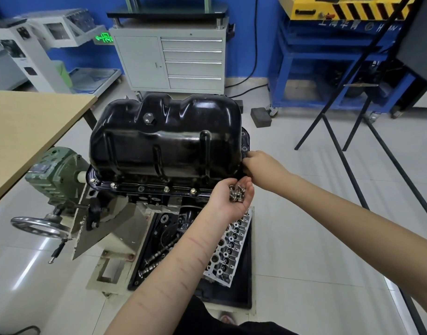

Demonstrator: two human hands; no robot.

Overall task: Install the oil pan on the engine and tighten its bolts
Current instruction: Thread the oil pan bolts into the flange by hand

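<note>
Starting at your far left, a wooden table ran along the edge of the view. Next came a green gearbox on the engine stand, with a steel handwheel low beside it.

Centre: the black oil pan sat upside-up on the engine, its rim resting on the block's edge. A drain plug showed on its upper left face. Along the near rim, several bolts were already seated in their holes. Behind the pan stood a grey drawer cabinet.

Below the engine, a black tray on the floor held a cylinder head and a camshaft.

Your left hand was turned palm up and cupped just below the pan's right near corner, holding a small heap of loose bolts in the palm.

Your right hand reached across to the pan's right rim, fingers curled and touching the flange at the corner. Whether it pinched a bolt there could not be told; the fingertips were hidden against the black metal.

Far right: a blue frame carrying a yellow striped unit, and black stand legs splayed across the tiled floor.
</note>
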